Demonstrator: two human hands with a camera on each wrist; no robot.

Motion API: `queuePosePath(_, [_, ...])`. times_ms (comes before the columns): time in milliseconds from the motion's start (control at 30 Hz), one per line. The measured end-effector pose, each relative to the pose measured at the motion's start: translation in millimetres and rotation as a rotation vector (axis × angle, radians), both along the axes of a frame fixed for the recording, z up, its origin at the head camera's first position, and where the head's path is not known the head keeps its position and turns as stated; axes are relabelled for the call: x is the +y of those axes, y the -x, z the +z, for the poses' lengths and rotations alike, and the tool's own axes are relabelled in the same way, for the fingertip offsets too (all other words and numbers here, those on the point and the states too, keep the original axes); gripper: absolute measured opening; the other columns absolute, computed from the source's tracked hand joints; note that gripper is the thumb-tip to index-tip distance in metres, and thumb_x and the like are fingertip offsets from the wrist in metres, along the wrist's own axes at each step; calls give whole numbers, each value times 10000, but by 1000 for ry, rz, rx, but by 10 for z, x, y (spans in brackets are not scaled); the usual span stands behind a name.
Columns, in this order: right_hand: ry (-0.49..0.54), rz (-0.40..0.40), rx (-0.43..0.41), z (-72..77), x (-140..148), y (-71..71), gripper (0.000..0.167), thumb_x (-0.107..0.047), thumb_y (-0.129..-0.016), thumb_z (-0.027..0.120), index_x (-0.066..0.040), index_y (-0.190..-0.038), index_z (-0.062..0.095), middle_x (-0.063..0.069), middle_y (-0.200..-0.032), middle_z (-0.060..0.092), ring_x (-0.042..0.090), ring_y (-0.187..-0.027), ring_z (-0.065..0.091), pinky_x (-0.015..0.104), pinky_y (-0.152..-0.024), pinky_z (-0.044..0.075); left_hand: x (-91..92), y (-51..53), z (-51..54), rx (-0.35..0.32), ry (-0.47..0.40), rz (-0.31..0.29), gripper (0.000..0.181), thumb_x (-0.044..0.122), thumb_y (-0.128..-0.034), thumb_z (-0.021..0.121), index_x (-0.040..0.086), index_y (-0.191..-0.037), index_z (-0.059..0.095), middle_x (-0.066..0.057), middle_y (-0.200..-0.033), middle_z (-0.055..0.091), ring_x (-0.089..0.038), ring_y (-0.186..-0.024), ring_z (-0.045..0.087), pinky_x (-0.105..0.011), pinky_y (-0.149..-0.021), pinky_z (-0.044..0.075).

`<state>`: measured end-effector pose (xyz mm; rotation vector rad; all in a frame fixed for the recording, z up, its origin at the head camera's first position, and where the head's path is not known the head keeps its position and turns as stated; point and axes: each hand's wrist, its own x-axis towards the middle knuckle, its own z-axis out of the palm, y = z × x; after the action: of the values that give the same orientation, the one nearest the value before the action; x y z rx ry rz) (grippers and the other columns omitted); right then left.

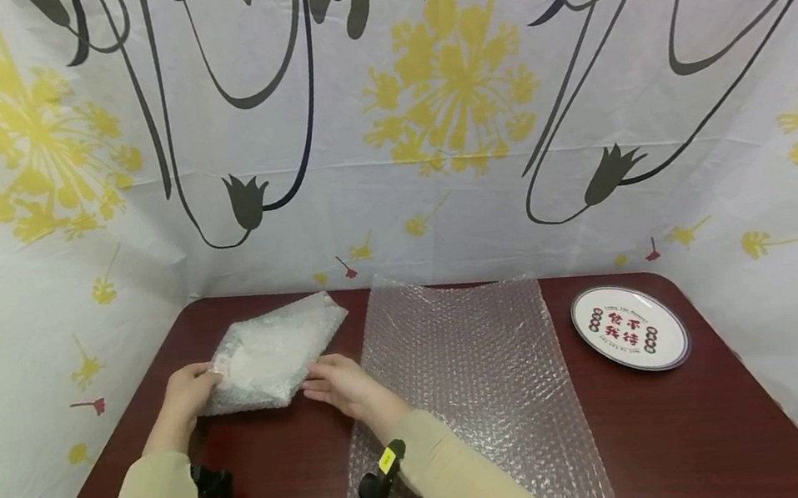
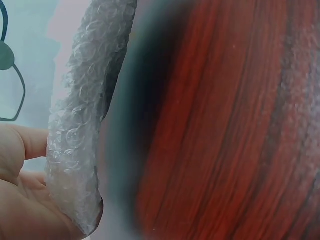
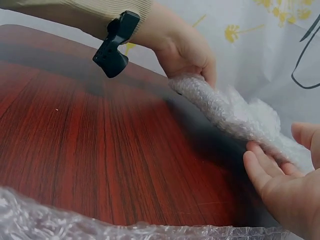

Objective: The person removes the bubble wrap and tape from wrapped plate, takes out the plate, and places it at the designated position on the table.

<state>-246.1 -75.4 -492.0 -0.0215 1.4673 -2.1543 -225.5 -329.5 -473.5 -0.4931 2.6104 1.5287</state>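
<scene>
A flat bubble-wrapped package (image 1: 269, 354) with a whitish thing inside is raised a little above the far left of the table. My left hand (image 1: 186, 390) grips its left edge, thumb on top and fingers beneath. In the left wrist view, the wrap (image 2: 75, 135) sits between thumb and fingers. At the package's right near corner is my right hand (image 1: 345, 386). The right wrist view shows the right hand's fingers (image 3: 260, 167) extended under the package's edge, the thumb standing apart from the wrap. What exactly is wrapped cannot be made out.
A sheet of bubble wrap (image 1: 473, 382) lies flat across the middle of the dark red table (image 1: 705, 444). To its right rests a white plate (image 1: 631, 328) with red characters and a dark rim. A patterned cloth (image 1: 382, 117) hangs behind and at both sides.
</scene>
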Motion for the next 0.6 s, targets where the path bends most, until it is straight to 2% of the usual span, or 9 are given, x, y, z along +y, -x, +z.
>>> queuePosePath(367, [-1,-8,-17,79,8,2,493,-28,-937,558,137,-1340,326,206,-1100,525,294,-912,642,373,-833,530,19,-74,76,53,18,1,549,141,-982,449,-194,-1386,286,-395,-1366,325,-500,-1255,335,-583,-998,327])
queuePosePath(600, [8,-30,-15,129,31,2,174,4,-930,555,52,-1074,470,160,-965,550,230,-763,652,361,-800,543,69,-139,180,84,19,-16,548,158,-994,445,-179,-1396,287,-383,-1351,345,-479,-1235,360,-572,-976,352])
